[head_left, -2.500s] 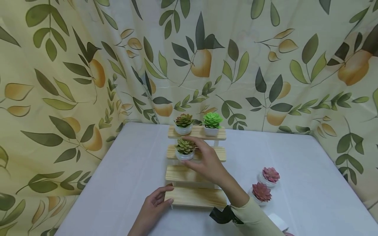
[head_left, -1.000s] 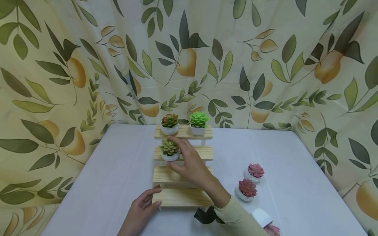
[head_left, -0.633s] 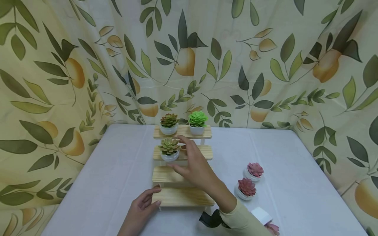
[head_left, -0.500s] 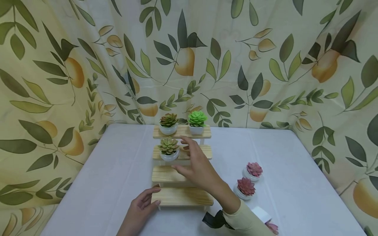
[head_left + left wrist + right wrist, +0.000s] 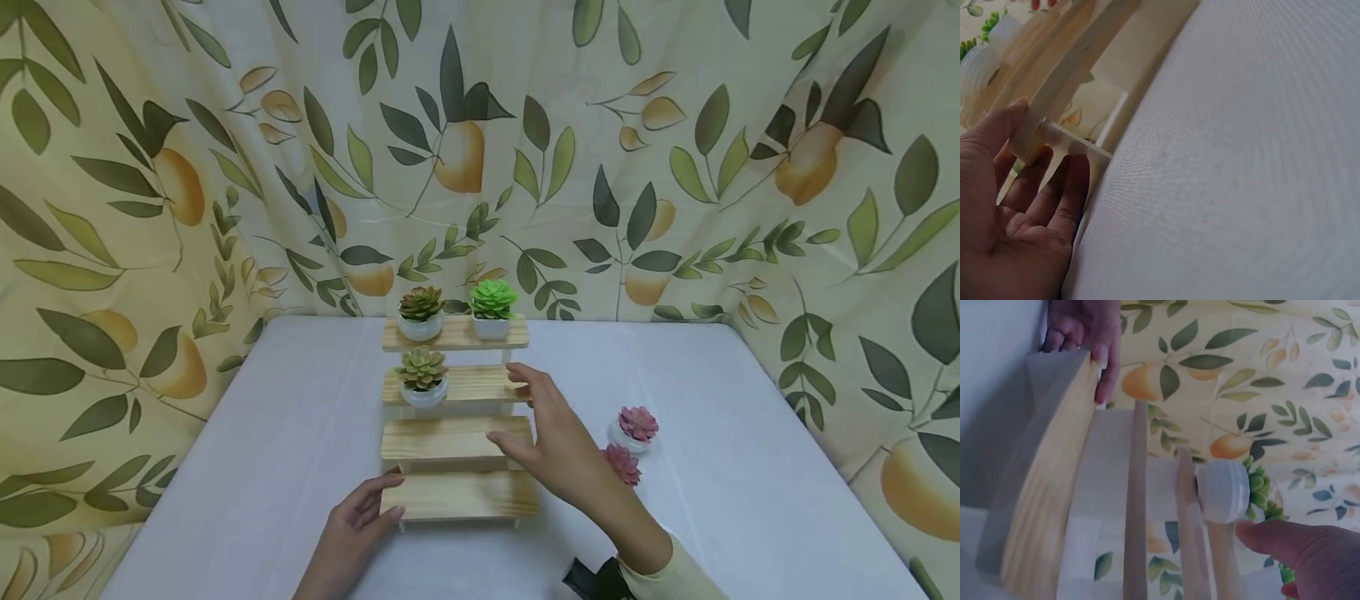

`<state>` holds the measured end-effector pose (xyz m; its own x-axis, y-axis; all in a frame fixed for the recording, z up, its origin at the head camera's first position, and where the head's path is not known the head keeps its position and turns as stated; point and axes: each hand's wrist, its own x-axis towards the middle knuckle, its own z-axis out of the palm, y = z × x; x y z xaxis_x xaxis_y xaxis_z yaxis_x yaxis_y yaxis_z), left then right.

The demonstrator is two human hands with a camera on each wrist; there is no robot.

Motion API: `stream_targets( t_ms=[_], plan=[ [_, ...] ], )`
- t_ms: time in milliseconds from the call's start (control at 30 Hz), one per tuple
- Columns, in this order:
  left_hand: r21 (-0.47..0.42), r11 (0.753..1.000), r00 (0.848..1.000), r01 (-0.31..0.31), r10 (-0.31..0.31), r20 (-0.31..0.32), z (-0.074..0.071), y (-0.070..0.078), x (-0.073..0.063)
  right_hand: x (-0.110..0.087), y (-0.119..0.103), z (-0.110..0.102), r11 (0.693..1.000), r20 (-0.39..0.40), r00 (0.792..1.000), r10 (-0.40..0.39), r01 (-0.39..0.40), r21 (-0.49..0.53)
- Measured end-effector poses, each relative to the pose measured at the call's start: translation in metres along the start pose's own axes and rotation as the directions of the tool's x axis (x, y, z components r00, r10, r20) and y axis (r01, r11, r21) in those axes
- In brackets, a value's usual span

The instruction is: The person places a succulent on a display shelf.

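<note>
A tiered wooden plant stand (image 5: 459, 496) stands on the white table. My left hand (image 5: 352, 529) grips the left end of its lowest board; in the left wrist view the thumb lies along the board, with the fingers bent round the edge. A pale green succulent (image 5: 422, 371) in a white pot sits at the left of the second board from the top. On the top board are a reddish-green succulent (image 5: 421, 307) and a bright green one (image 5: 493, 302). My right hand (image 5: 558, 446), holding nothing, hovers over the stand's right side with thumb and fingers spread apart.
Two pink potted succulents stand right of the stand: one (image 5: 638, 425) in full view, the other (image 5: 622, 464) partly behind the right forearm. A black strap (image 5: 596, 579) hangs at the right wrist. A curtain with a fruit print (image 5: 570, 50) rises behind the table (image 5: 300, 417).
My right hand has let go of the pale green succulent and moved right and toward me, leaving it on the second board. My left hand keeps its grip on the stand.
</note>
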<state>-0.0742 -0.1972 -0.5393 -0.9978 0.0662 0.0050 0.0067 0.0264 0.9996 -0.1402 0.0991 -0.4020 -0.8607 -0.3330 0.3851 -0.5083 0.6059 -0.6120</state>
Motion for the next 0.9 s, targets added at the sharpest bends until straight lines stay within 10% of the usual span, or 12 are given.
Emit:
stream_targets(
  t_ms=[900],
  plan=[
    [0.058, 0.998, 0.999, 0.033, -0.032, -0.024, 0.003, 0.004, -0.001, -0.1, 0.061, -0.04, 0.978, -0.135, 0.974, 0.182, -0.193, -0.076]
  ],
)
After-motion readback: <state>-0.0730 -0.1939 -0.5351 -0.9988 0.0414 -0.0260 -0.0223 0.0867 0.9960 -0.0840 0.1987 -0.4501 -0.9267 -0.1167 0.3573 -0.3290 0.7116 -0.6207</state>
